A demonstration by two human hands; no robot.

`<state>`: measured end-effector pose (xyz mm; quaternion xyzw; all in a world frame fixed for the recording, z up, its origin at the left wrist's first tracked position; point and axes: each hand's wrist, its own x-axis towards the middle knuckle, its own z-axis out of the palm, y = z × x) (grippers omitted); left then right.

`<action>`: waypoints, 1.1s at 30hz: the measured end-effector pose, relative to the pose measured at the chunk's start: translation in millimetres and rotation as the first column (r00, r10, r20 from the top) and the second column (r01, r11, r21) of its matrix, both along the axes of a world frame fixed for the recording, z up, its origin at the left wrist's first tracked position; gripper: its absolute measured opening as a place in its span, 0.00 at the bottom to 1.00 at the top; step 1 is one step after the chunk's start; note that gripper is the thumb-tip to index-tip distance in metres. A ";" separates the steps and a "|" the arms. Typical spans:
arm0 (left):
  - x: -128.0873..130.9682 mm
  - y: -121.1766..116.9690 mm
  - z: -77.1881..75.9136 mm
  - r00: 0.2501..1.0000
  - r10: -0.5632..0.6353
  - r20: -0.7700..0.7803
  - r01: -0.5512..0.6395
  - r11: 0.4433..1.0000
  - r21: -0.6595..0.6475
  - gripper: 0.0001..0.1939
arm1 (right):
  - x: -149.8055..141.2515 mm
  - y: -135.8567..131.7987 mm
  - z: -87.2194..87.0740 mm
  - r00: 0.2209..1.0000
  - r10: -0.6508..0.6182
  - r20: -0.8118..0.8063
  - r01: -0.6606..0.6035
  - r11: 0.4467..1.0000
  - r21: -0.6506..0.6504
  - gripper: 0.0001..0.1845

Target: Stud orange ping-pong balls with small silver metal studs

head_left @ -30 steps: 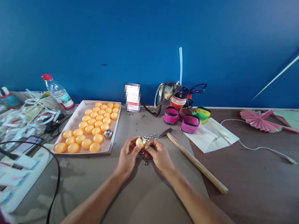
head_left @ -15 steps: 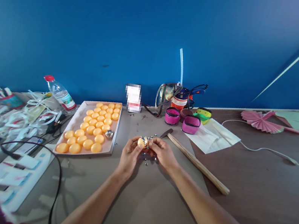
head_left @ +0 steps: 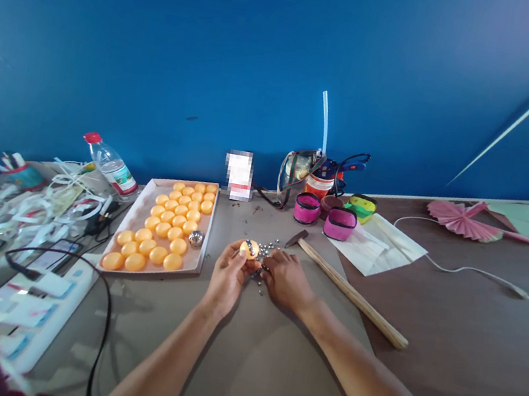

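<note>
An orange ping-pong ball [head_left: 248, 249] with a band of small shiny pieces across it is gripped between the thumb and fingers of my left hand [head_left: 227, 274]. My right hand [head_left: 287, 279] is lowered to the tabletop with its fingers drawn together among the small silver pieces [head_left: 266, 250]. Whatever those fingertips hold, if anything, is too small to make out. The loose silver pieces lie scattered between and just beyond both hands. Left of them, a shallow tray [head_left: 143, 195] carries several plain orange balls [head_left: 162, 229] and one silver-covered ball [head_left: 196, 238].
A hammer [head_left: 355, 291] lies right of my right hand. Behind it are pink wristbands [head_left: 340, 224], white paper [head_left: 383, 245] and a cup [head_left: 320, 184] of tools. A bottle [head_left: 110, 165], tangled white strips [head_left: 66, 199], a power strip [head_left: 48, 324] and cables crowd the left.
My right hand has moved away from the ball and down onto the silver pieces. My left hand keeps the ball, its shiny band now turned more into view.
</note>
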<state>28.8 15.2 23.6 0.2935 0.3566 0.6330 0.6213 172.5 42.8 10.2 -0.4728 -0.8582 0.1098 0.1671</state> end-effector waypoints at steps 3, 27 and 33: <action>0.0 -0.9 0.7 1.000 -0.023 0.012 0.023 1.000 -0.004 0.14 | -3.9 0.1 -1.9 1.000 -0.004 -0.006 0.004 1.000 0.017 0.08; -2.5 1.7 1.6 0.999 -0.032 0.018 0.033 0.999 -0.014 0.14 | -11.0 0.0 3.4 0.477 -0.321 -0.818 -0.237 0.849 -0.472 0.08; -2.1 1.3 3.0 0.999 -0.043 -0.004 0.043 0.999 0.012 0.13 | -13.6 -0.7 8.8 0.315 -0.399 -0.861 -0.378 0.780 -0.499 0.11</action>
